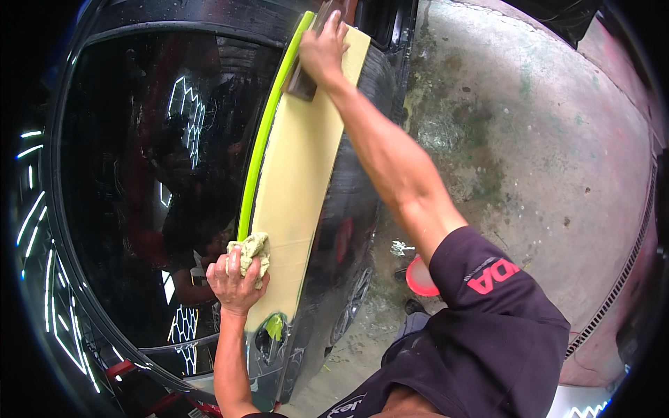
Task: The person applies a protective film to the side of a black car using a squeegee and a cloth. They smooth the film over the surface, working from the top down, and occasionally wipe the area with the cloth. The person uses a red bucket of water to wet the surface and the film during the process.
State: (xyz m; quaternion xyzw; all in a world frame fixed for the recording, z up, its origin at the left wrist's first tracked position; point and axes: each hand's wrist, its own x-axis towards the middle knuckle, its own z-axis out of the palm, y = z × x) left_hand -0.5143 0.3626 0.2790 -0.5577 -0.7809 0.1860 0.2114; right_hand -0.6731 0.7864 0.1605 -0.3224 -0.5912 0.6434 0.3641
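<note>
A long pale-yellow panel [300, 167] runs along the side of a black car, with a lime-green strip [267, 132] along its left edge. At its far end my right hand [324, 54] is closed over a dark brown sanding block [301, 85], which lies against the panel beside the strip. Nearer to me, a crumpled pale cloth [256, 252] is gripped in my left hand [233, 284]. The cloth rests at the strip's near end, by the dark glass. Below that hand is a dark oval recess [265, 341] with a green piece in it.
Dark, glossy car glass [153, 188] on the left reflects bright ceiling lights. To the right lies a stained concrete floor [529, 153] with a drain grate [613, 279] along its far right. A red-rimmed bucket [421, 279] stands near my right upper arm, close to a shoe [414, 306].
</note>
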